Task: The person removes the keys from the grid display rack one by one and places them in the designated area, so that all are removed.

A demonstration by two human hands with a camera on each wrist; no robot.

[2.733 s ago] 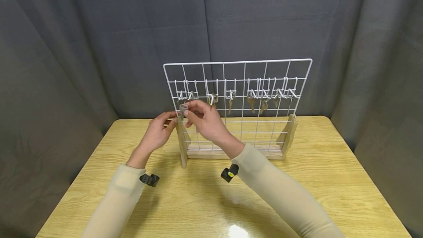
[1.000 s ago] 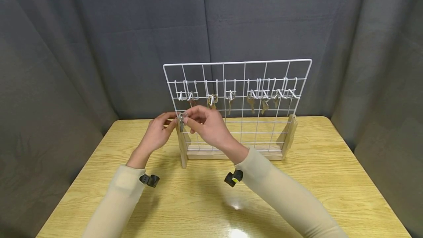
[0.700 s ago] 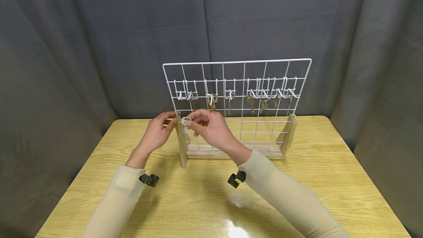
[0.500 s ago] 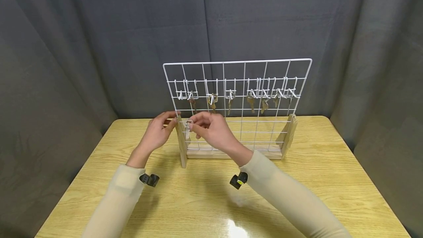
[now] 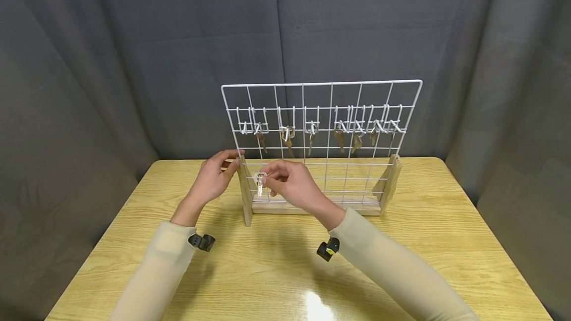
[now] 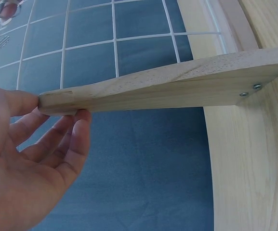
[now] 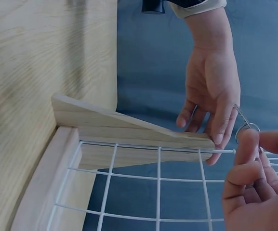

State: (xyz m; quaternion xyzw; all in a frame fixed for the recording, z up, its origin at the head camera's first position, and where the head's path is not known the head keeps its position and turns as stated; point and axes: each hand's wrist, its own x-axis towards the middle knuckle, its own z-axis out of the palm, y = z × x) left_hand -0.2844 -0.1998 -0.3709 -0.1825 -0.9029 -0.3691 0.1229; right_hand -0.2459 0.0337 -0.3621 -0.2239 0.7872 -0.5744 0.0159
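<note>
In the head view my right hand point(image 5: 294, 185) pinches a silver key point(image 5: 260, 189) by its ring, low in front of the left part of a white wire grid rack point(image 5: 321, 83). The right wrist view shows the key ring point(image 7: 247, 129) between thumb and fingers, the key tilting up from it. My left hand point(image 5: 214, 177) holds the top end of the rack's left wooden support point(image 5: 245, 197). In the left wrist view, thumb and fingertips clasp both faces of that wooden support point(image 6: 153, 86). The leftmost hook point(image 5: 244, 128) bears no key.
Several more keys hang on hooks along the grid, among them a reddish-brown key point(image 5: 262, 141) and a brass key point(image 5: 339, 140). The rack's wooden base point(image 5: 312, 206) stands on a wood-grain table point(image 5: 258, 271). A grey curtain point(image 5: 192, 63) encloses the back and sides.
My right hand has carried the key from just below the leftmost hook downward and slightly right. My left hand has stayed on the wooden support.
</note>
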